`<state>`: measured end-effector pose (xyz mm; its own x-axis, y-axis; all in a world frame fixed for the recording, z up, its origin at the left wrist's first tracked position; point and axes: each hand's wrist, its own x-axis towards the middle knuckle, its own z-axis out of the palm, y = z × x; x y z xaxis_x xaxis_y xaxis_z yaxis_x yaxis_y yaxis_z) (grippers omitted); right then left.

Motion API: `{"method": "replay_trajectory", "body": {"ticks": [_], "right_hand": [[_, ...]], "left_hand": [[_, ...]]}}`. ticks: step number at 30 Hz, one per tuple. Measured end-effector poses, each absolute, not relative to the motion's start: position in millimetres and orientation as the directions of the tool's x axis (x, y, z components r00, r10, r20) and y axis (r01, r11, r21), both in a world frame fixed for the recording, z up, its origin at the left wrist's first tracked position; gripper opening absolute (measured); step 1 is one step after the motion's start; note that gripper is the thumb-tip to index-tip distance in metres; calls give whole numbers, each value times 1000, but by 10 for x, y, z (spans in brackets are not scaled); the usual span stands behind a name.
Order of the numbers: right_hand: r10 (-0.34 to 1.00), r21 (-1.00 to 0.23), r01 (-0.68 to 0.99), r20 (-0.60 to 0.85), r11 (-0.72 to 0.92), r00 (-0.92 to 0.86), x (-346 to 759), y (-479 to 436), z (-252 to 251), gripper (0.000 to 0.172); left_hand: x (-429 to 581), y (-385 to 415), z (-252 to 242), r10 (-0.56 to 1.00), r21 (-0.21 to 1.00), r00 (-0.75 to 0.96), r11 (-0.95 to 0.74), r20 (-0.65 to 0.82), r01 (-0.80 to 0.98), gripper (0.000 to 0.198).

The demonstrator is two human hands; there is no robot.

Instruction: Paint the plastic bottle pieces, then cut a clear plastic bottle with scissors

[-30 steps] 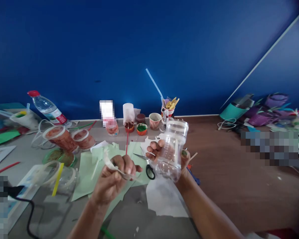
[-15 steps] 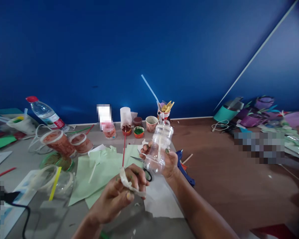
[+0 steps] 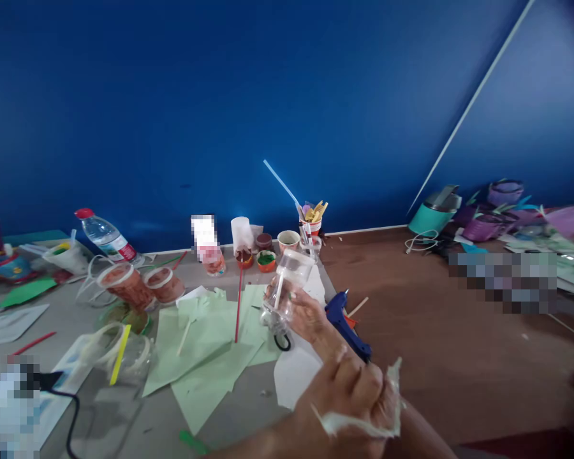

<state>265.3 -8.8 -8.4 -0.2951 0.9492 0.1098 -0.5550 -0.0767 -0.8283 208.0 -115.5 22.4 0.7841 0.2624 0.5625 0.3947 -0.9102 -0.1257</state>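
Note:
My right hand (image 3: 310,322) is wrapped round a clear plastic container (image 3: 296,266), tilted over the work area. A pale stick-like strip (image 3: 279,292) shows through its wall. Across my right forearm lies my left hand (image 3: 349,398), curled closed with a whitish, crumpled strip (image 3: 358,424) in it; whether the strip is tape or plastic film I cannot tell. Beside the right wrist rests a blue glue gun (image 3: 348,326). The black handle of the scissors (image 3: 282,343) shows below the container, near green paper sheets (image 3: 210,341).
On the left are a tipped water bottle (image 3: 110,241), reddish-coated cups (image 3: 127,287) and a clear cup with a yellow strip (image 3: 119,354). Small paint cups (image 3: 266,260) line the wall. At the right stand a teal container (image 3: 430,218) and purple pots (image 3: 483,227); another person's hand is at the edge.
My left hand has moved right, from beside the container onto my right forearm, carrying the whitish strip. The container has come slightly lower and left, and the view has shifted.

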Motion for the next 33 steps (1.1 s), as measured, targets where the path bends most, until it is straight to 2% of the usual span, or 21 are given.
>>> {"method": "replay_trajectory", "body": {"ticks": [2, 5, 7, 9, 10, 13, 14, 16, 18, 20, 22, 24, 27, 29, 33], "right_hand": [[940, -771, -623, 102, -132, -325, 2633, -75, -81, 33], [931, -678, -702, 72, -217, -357, 2625, -66, -79, 28], [937, -665, -712, 54, -224, -345, 2636, -71, -72, 27], [943, -676, -707, 57, -205, -328, 2655, -82, -59, 28], [944, -686, -702, 66, -193, -324, 2666, -86, -51, 29], [943, -705, -688, 87, -170, -322, 2704, -81, -37, 30], [944, -705, -689, 86, -168, -318, 2716, -73, -38, 29], [950, -699, -697, 84, -160, -302, 2737, -52, -43, 29], [953, -695, -703, 87, -152, -291, 2744, -38, -45, 34], [947, -697, -700, 98, -153, -305, 2733, -40, -37, 41], [937, -707, -690, 116, -156, -331, 2709, -56, -21, 43], [927, -720, -678, 140, -146, -348, 2681, -73, -2, 40], [912, -750, -650, 176, -120, -371, 2642, -87, 28, 35], [903, -778, -620, 190, -101, -386, 2614, -91, 45, 37], [905, -832, -553, 196, -51, -378, 2536, -108, 40, 56]], "left_hand": [[2240, -1170, 41, 218, -149, 758, -911, 615, 384, 24], [2299, -1166, 3, 180, -178, 854, -937, 488, 300, 31], [2248, -1140, 108, 218, -123, 892, -950, 396, 287, 32], [2151, -1101, 251, 244, 13, 918, -968, 312, 252, 30], [2089, -1080, 322, 199, 109, 943, -978, 267, 176, 31], [1854, -1023, 498, 352, 476, 893, -859, 282, 189, 31], [1760, -1002, 544, 450, 592, 837, -780, 311, 200, 29], [1554, -939, 617, 662, 736, 642, -641, 387, 217, 27], [1345, -834, 656, 823, 813, 303, -547, 480, 199, 20], [1159, -688, 647, 871, 859, 8, -486, 491, 161, 14], [1012, -526, 579, 907, 915, -126, -394, 403, 90, 11], [904, -380, 465, 960, 969, -130, -248, 248, 17, 14], [802, -233, 284, 995, 991, 24, -92, 95, -94, 22], [767, -188, 203, 989, 991, 133, -53, 70, -126, 28], [765, -174, 145, 949, 992, 301, -59, 92, -115, 37]]}}
